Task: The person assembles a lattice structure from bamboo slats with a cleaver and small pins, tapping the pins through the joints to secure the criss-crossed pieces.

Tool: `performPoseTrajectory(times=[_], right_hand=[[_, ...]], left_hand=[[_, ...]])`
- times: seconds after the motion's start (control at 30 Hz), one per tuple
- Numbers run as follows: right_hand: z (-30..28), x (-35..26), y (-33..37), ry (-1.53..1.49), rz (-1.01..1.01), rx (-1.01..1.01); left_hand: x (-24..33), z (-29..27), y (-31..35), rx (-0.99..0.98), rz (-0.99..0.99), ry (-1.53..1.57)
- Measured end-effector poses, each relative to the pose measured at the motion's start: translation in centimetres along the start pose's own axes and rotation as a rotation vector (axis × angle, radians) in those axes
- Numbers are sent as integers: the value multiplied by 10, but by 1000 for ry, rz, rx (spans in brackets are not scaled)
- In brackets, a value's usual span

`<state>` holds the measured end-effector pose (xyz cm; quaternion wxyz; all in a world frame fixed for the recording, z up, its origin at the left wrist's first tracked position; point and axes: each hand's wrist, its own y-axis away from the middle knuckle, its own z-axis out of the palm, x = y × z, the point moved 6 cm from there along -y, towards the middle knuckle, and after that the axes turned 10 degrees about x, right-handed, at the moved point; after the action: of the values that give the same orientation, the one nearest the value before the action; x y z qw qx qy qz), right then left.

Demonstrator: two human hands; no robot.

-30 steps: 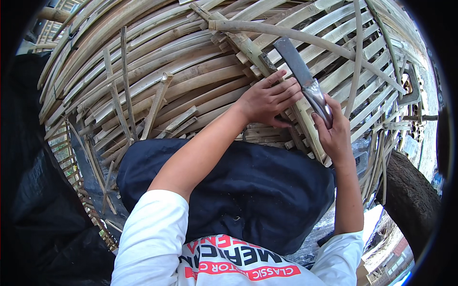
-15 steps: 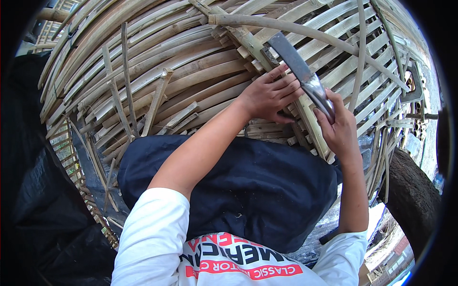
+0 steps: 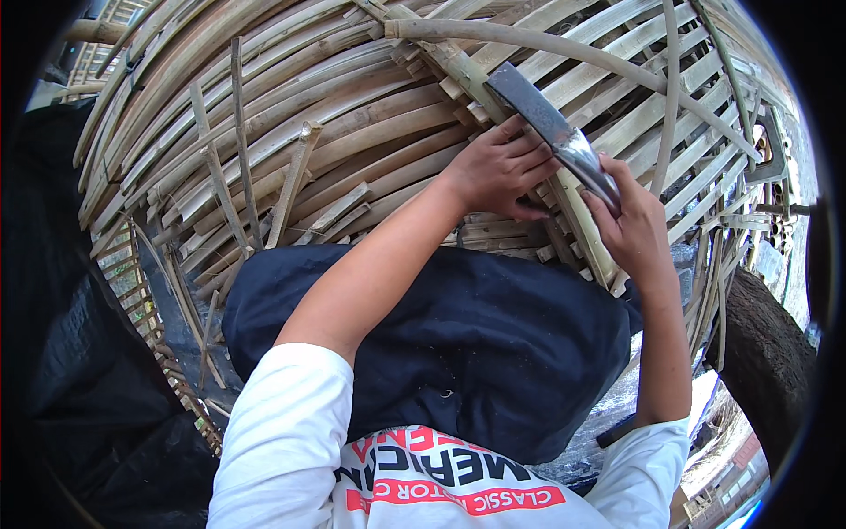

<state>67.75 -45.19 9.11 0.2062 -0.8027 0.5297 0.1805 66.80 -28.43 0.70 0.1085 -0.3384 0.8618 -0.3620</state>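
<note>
My right hand point(image 3: 634, 220) is wrapped round the shiny rounded handle of a heavy steel tool with a broad, flat dark end point(image 3: 533, 104). That end lies slanted over a long split-bamboo rail point(image 3: 586, 234); whether it is a blade or a hammer I cannot tell. My left hand point(image 3: 502, 172) is on the same rail just below the tool, its fingers bent over the bamboo and its thumb apart on the lower side. The hand covers the part of the rail it grips. Many bamboo slats point(image 3: 379, 123) butt against the rail from the left.
Lattice slats point(image 3: 634, 66) spread out beyond the rail, crossed by a curved bamboo pole point(image 3: 546, 48). Dark cloth point(image 3: 441, 344) covers my lap. Short bamboo sticks point(image 3: 291, 185) poke up on the left, near a black sheet point(image 3: 62, 353). A thick trunk point(image 3: 767, 344) stands at right.
The steel tool has turned slightly, so more of its flat face shows. My right hand has shifted a little to the right and down. My left hand stays at the rail.
</note>
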Motion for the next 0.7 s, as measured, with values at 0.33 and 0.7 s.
performPoseTrajectory(times=[0.33,0.7], right_hand=[[-4,1,4,-249,84,173],[1,-2,2,-97,27,79]], left_hand=[[0,-3,-3,19,7,-33],[2,0,2,-87,-30,-23]])
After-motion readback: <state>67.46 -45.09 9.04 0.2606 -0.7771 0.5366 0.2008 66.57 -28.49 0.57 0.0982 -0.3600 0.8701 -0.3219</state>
